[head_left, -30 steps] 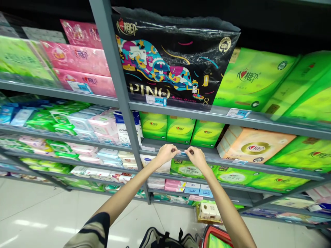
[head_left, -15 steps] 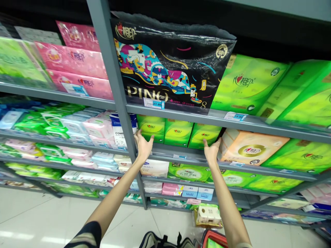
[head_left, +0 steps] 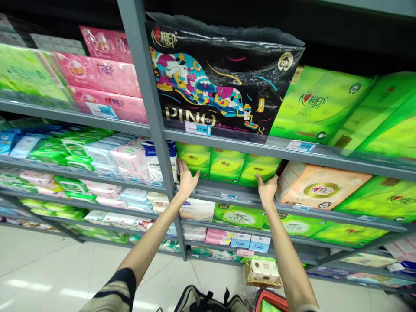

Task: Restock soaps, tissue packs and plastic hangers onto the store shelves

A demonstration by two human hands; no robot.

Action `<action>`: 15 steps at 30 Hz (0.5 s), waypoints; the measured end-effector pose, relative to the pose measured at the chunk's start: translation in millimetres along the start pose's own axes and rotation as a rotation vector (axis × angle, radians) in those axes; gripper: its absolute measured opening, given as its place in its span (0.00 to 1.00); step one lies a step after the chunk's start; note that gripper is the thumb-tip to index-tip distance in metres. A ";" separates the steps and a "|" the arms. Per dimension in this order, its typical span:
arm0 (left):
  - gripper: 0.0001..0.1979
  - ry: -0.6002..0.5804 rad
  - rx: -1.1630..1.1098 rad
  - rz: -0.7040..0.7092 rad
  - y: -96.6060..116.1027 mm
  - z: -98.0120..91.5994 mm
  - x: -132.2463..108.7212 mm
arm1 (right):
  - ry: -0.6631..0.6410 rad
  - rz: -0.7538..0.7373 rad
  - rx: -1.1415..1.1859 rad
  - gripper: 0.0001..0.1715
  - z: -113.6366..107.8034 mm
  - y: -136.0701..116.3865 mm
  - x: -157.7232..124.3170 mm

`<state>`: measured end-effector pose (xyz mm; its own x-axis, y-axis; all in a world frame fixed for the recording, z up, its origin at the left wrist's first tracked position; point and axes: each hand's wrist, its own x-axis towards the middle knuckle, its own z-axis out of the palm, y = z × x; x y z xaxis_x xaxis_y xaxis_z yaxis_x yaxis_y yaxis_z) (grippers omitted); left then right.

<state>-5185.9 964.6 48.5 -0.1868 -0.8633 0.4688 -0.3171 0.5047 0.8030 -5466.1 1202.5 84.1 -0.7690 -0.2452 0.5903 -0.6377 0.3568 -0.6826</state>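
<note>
Currently, a grey steel upright (head_left: 152, 112) divides the shelving at left. Just right of it, the left hand (head_left: 187, 180) stands raised at the front edge of the shelf (head_left: 227, 191), with the forearm rising from lower left, wrist bent back, palm forward and fingers spread upward. Its grip is released, with nothing held. Its fingertips (head_left: 180, 164) reach the lower front of the leftmost of three green tissue boxes (head_left: 193, 157) and appear to touch it, though contact cannot be confirmed.

The boxes stand upright, side by side, along the shelf's front edge, below a black PINO tissue pack (head_left: 221, 73). The middle box (head_left: 226, 167) is between the hands and free of contact. The right hand (head_left: 267, 190) mirrors the left, open and empty, palm forward, its fingers at the lower front of the third box (head_left: 260, 170). An orange-wrapped tissue pack (head_left: 320, 186) lies just beside that hand.

Assessment: the boxes should prove light and fairly stiff, with smooth faces that may slip. The side faces offer the soundest hold, though neighbouring boxes leave little room there.
</note>
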 end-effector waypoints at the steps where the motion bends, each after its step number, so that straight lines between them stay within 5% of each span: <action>1: 0.50 -0.014 0.010 0.001 0.6 0.2 -0.3 | 0.001 0.003 0.001 0.63 -0.1 -1.4 0.3; 6: 0.44 -0.051 0.047 0.053 1.5 -9.6 -12.1 | 0.006 -0.069 -0.019 0.64 -4.8 -12.8 -13.8; 11: 0.38 -0.012 0.019 0.117 -2.9 -34.2 -27.0 | 0.013 -0.242 0.036 0.48 -19.5 -28.2 -80.5; 15: 0.42 0.010 -0.013 0.059 -1.5 -35.7 -31.8 | -0.037 -0.230 0.115 0.39 -27.7 -37.3 -131.3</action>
<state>-5146.3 991.3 45.6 -0.1957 -0.8321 0.5189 -0.2940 0.5546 0.7784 -5340.2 1246.4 43.9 -0.6026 -0.3415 0.7213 -0.7954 0.1838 -0.5775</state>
